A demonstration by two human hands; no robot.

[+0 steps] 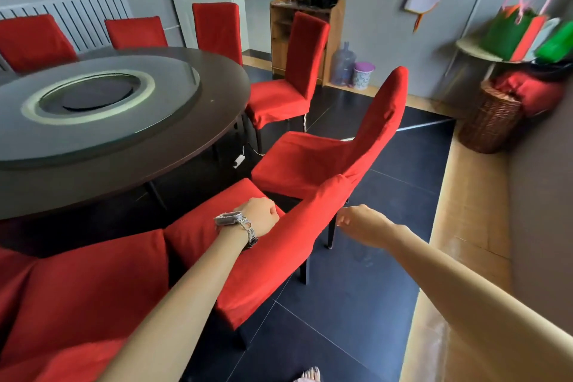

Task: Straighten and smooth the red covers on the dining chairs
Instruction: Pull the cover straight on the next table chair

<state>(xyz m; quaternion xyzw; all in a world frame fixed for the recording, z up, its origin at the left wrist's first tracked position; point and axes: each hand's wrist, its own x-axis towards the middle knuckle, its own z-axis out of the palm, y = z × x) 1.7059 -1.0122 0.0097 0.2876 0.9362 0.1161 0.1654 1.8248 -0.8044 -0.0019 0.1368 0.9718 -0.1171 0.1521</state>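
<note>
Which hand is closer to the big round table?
Left. The left hand is over the seat, between the chair back and the round table. The right hand is beyond the chair back, over the dark floor.

Red covers (294,49) fitted over chair seats and backs, nearest cover (279,257) lightly creased — next cover (378,121) wrinkled.

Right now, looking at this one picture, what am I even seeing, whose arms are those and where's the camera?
No machine here: a person wears a wide-angle camera on the head, so you look down along their own bare arms. The left hand, with a wristwatch, is against the front of the nearest chair's red cover; whether it grips the cloth is hidden. The right hand hangs loosely curled behind the backrest, holding nothing. On the round table lies a glass turntable.
</note>
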